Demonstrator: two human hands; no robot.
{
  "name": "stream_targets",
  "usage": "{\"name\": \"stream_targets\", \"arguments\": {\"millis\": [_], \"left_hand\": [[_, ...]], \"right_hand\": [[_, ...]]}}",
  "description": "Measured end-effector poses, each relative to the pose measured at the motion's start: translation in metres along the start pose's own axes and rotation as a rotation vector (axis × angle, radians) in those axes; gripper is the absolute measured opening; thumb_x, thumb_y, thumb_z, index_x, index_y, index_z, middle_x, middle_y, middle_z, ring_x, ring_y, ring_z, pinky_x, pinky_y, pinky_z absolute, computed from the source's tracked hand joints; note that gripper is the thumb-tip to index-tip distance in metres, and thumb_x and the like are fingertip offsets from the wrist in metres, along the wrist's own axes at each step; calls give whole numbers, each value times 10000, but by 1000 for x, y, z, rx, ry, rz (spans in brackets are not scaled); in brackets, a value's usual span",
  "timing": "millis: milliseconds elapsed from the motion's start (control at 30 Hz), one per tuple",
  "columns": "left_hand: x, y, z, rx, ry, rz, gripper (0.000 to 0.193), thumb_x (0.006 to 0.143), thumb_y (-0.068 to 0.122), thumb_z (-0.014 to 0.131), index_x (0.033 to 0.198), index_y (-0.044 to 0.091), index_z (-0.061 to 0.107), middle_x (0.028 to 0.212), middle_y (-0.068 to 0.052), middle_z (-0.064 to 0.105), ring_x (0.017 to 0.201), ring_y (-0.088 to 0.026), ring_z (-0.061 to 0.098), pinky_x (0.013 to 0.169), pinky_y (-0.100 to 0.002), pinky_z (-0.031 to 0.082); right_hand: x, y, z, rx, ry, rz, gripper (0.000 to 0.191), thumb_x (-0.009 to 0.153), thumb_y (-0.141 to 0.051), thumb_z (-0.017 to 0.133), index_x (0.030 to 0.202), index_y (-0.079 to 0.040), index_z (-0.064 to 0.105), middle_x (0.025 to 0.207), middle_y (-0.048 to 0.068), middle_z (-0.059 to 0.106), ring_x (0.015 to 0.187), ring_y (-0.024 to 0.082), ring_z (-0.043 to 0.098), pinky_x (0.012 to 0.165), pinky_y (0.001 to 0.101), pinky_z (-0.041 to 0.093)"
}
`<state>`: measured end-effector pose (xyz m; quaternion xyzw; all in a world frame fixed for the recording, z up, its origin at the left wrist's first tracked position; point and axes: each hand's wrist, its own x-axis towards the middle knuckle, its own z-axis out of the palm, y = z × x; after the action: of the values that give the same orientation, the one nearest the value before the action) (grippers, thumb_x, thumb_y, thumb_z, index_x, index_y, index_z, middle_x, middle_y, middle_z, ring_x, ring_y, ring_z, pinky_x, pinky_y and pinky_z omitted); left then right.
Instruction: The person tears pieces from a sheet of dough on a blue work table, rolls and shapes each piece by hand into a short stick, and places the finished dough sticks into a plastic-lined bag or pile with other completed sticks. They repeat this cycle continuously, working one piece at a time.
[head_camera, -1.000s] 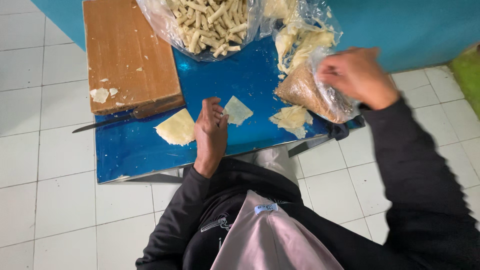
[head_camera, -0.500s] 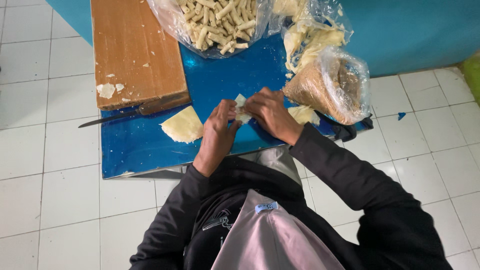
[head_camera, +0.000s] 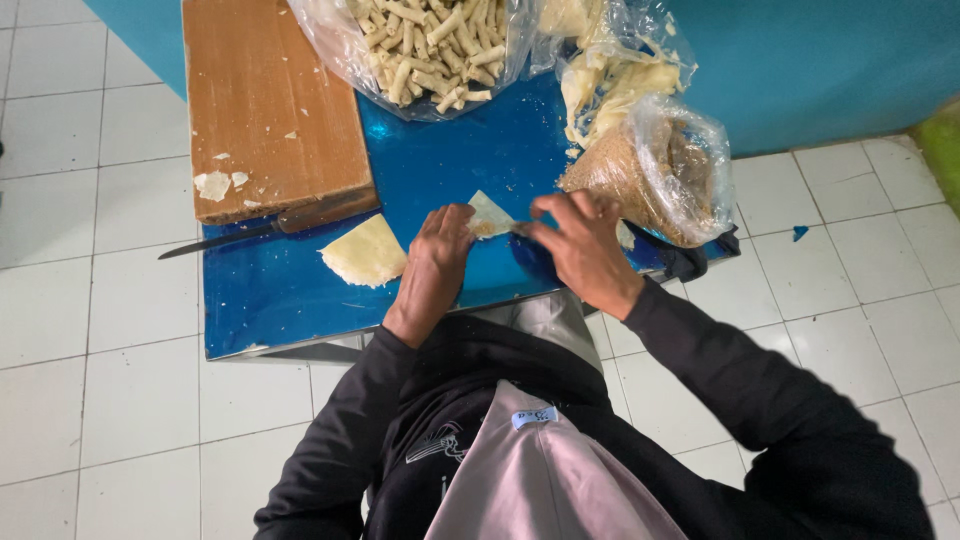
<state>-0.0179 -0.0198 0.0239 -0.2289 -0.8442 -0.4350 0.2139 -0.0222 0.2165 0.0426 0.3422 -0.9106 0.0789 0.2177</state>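
Left hand (head_camera: 437, 262) and right hand (head_camera: 577, 245) meet over blue tabletop (head_camera: 290, 290) — fingers of both pinching pale triangular wrapper (head_camera: 490, 213) with crumbly filling. Stack of wrappers (head_camera: 364, 250) just left. Knife (head_camera: 265, 227) beside wooden board (head_camera: 268, 100) — bag of filling (head_camera: 660, 170) right.

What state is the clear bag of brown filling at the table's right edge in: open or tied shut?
Open. The clear bag of brown filling has its mouth spread wide toward the camera, with the crumbly filling exposed inside and no knot visible.
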Motion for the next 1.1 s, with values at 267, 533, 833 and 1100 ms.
{"name": "stream_targets", "arguments": {"millis": [267, 533, 833, 1100], "left_hand": [[3, -4, 0, -68, -16, -95, 265, 908, -38, 639, 1166, 1, 593, 1060, -191, 651, 996, -369, 654, 829, -441, 531], [6, -3, -3, -19, -36, 28, 234, 883, -90, 665, 1099, 0, 651, 1113, -159, 617, 1056, -364, 609, 887, -429, 510], [12, -3, -9, -13, -108, 55, 356, 743, -37, 777, 1072, -24, 641, 1072, -166, 574, 1003, -370, 559, 852, -442, 476], [29, -21, 4, 91, -52, 58, 43, 941, 36, 616, 953, 16, 652, 945, -151, 580, 896, -368, 537, 792, -456, 454]], "right_hand": [[-11, -18, 23, 85, 44, 165, 432, 810, 41, 667, 1200, -123, 757, 1187, 16, 584, 1073, 250, 474, 857, 437, 306], [10, -24, 27, 88, 151, 118, 272, 932, -237, 760, 1187, -145, 741, 1155, -13, 599, 1057, 229, 495, 867, 462, 295], [31, -5, 48, 53, 99, 68, 96, 998, -235, 712, 1039, -149, 705, 1042, -1, 594, 1014, 210, 513, 871, 461, 290], [46, -12, 45, 327, 111, 263, 74, 910, -177, 719, 899, -117, 676, 896, 41, 608, 896, 271, 508, 790, 462, 285]]}}
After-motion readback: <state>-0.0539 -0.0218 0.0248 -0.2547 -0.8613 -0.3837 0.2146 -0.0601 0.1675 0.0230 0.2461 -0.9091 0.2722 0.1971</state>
